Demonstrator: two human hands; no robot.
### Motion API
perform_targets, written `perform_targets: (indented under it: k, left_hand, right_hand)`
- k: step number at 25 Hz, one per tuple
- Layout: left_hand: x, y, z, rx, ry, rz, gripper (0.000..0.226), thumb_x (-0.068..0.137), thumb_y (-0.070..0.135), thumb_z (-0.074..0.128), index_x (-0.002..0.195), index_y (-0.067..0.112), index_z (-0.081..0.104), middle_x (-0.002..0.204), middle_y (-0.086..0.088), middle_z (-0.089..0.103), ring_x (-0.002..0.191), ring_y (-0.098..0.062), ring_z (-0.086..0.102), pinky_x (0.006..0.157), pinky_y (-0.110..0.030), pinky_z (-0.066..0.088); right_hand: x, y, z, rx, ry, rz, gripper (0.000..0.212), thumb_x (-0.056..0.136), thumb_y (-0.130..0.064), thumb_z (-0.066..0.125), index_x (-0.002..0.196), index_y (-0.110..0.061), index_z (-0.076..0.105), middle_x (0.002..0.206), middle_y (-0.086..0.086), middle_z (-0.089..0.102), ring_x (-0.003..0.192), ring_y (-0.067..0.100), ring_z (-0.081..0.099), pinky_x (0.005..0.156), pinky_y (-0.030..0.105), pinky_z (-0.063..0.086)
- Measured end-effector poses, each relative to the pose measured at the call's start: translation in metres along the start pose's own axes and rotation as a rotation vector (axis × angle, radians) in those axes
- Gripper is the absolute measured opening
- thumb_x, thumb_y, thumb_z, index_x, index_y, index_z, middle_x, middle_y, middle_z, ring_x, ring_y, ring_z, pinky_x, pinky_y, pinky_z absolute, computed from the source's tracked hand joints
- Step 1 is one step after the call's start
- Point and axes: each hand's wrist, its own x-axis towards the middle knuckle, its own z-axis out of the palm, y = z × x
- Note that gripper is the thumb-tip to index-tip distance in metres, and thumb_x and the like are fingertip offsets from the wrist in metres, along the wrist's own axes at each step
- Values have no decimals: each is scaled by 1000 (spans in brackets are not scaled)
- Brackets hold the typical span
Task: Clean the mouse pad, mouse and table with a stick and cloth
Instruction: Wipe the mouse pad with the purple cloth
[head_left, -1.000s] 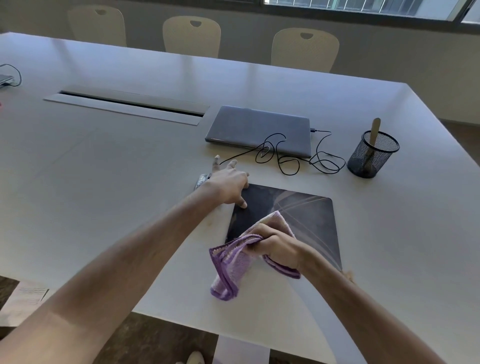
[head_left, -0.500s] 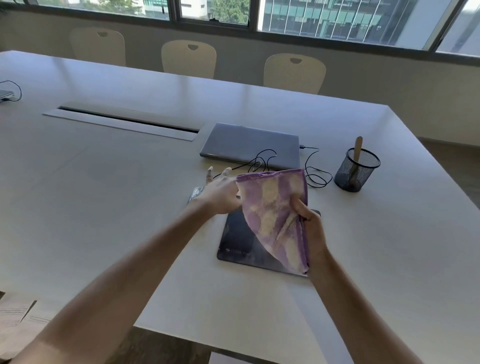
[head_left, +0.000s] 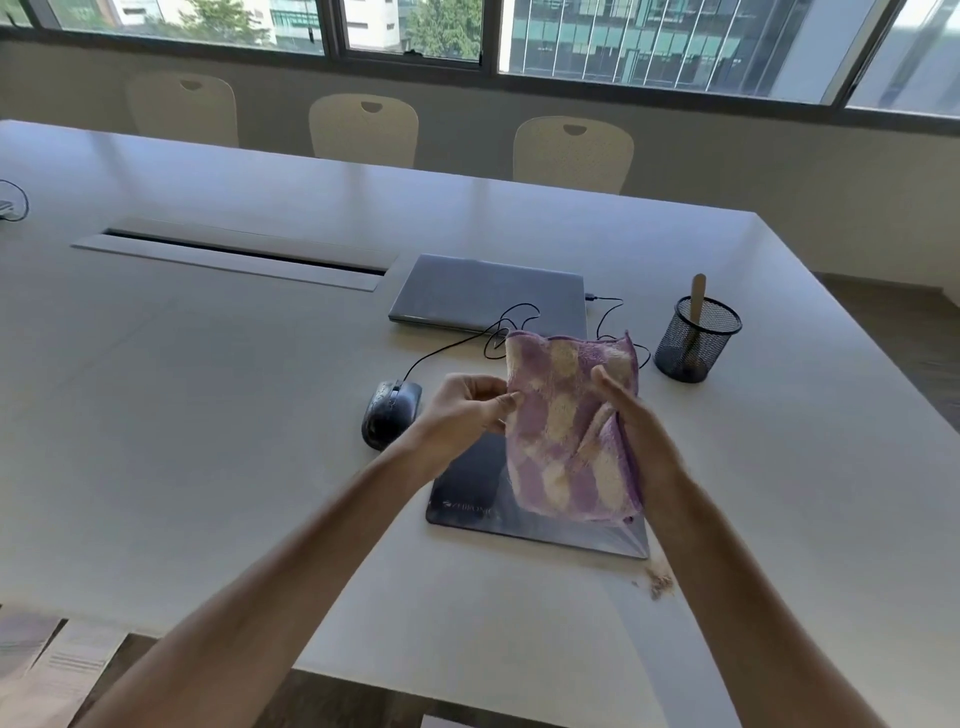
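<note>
I see left hand (head_left: 462, 415) now off the mouse (head_left: 390, 413), pinching the cloth (head_left: 566, 426) edge; right hand (head_left: 631, 426) still grips it, raised above the mouse pad (head_left: 467, 499).

Mouse (head_left: 390, 413) left of mouse pad (head_left: 467, 499)

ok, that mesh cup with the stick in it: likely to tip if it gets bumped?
Probably yes. The mesh cup looks like thin open wire, so likely light. The stick leans above its rim, so a knock there could lever it over. It would more likely slide first on the smooth table.
</note>
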Motion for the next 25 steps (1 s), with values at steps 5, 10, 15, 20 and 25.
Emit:
perform_targets:
  k: [5, 10, 15, 20, 25]
  left_hand:
    - [1, -4, -4, 90, 111, -40, 4, 85, 7, 70, 82, 8, 72, 68, 0, 72, 63, -13, 67, 62, -31, 58]
    - [-1, -16, -17, 825, 303, 117, 17, 85, 16, 67, 101, 14, 73, 85, -3, 74, 76, -19, 69, 72, -33, 57]
    - [0, -34, -21, 1280, 254, 149, 25, 88, 17, 47, 107, 16, 63, 105, -7, 68, 99, -28, 61, 83, -37, 45]
    - [8, -50, -32, 1618, 88, 50, 51, 91, 21, 48, 141, 19, 40, 150, 3, 38, 146, -25, 16, 113, -58, -6]
    - [18, -45, -38, 1645, -46, -3, 48, 97, 23, 36, 145, 24, 37, 158, 9, 22, 149, -24, -3, 109, -61, -15]
  right_hand:
    - [5, 3, -11, -754, 285, -138, 65, 73, -10, 82, 131, -4, 53, 109, 11, 72, 92, 25, 71, 84, 41, 58]
    - [2, 36, 8, -1798, 407, -360, 80, 85, -33, 72, 149, -11, 29, 149, 11, 39, 118, 33, 56, 90, 43, 50]
    - [13, 81, 44, -1781, 106, -265, 57, 100, -46, 30, 150, -18, 32, 160, 6, 27, 148, 26, 21, 119, 47, 15]
    - [25, 109, 45, -1878, -21, -106, 56, 100, -54, 10, 154, -38, 7, 165, -8, -2, 152, 21, -4, 119, 55, -5]
    - [27, 109, 45, -1878, -3, -83, 56, 99, -51, 11, 153, -40, 4, 164, -14, -4, 151, 18, -5, 117, 55, -9]
